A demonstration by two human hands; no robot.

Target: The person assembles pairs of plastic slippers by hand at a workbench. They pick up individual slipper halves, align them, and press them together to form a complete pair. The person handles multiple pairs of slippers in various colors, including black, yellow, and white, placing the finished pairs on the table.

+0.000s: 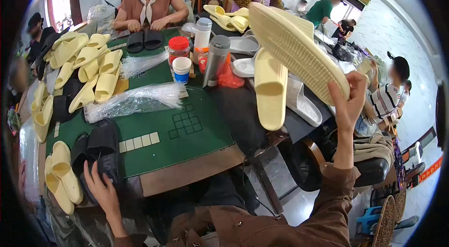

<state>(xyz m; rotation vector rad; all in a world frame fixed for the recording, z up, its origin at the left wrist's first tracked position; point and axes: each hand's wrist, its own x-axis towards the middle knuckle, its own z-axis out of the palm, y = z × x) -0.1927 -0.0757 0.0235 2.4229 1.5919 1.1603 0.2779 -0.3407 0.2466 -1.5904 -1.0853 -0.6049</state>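
Pinching a yellow slipper by one end, the right hand, grip narrow, holds it raised at right; the left hand, grip wide, is at black slippers near the surface's front edge; green cloth stretches between.

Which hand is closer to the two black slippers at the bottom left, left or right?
Left. The left hand is at the black slippers, fingers on or just above them; the right hand is far off to the right, holding up a pale yellow slipper.
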